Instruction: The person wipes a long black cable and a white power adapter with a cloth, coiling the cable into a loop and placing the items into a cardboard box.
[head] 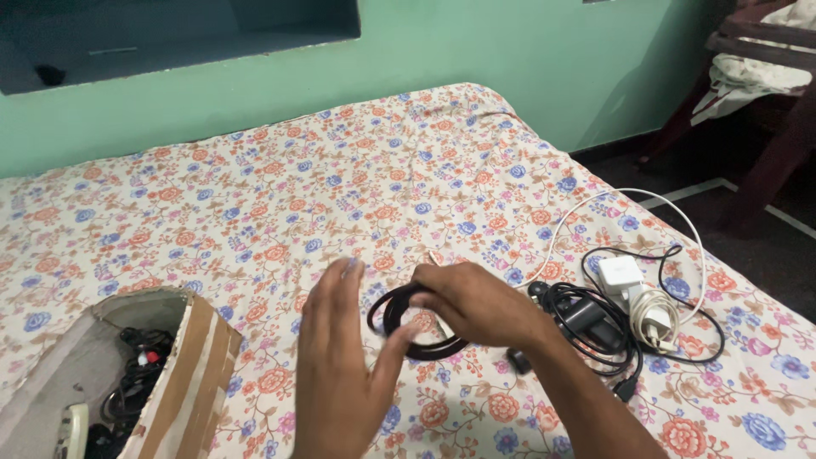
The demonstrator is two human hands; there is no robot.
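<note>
Across the bed (280,183), a flowered sheet gives a soft, flat surface wide enough to spread tangled things apart. At its near left corner a taped cardboard box (183,374) stands open-topped, with more dark wires heaped inside, close enough to reach. On the right lies a heap of black cables (599,327) with white chargers (633,289) and a thin white cord (612,200) looping outward, all loose on the sheet. Between box and heap, the right hand (480,302) is closed around a black cable coil (416,319), gripping the rings together so they keep their shape just over the sheet. The left hand (344,357) is spread wide, fingers released, touching the coil's near side as if steadying it.
</note>
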